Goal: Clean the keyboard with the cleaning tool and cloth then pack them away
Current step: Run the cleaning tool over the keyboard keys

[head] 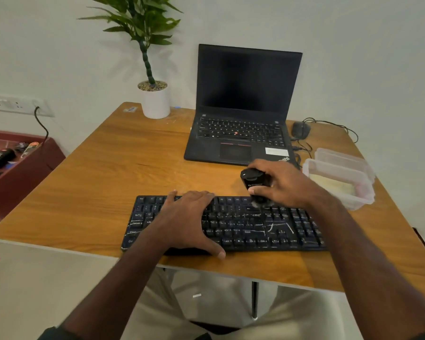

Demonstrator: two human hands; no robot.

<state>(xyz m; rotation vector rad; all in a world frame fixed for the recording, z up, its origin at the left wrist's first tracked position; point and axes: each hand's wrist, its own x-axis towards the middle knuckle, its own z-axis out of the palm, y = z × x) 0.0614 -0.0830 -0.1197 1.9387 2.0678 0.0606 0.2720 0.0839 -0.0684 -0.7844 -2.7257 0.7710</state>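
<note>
Fingers of right hand (282,185) clasp cleaning tool (255,183), bristles seemingly touching keyboard (255,229).

I'm looking down at a wooden desk (108,173) pushed against a plain pale wall (353,45). Left of the desk there's a wall socket strip (17,104), and a maroon shelf (22,168) below that.

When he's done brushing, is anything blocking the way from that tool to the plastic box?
Nothing visible does. The right hand holds the black cleaning tool on the black keyboard's top rows. Bare wooden table lies between it and the open clear plastic container just to the right.
</note>
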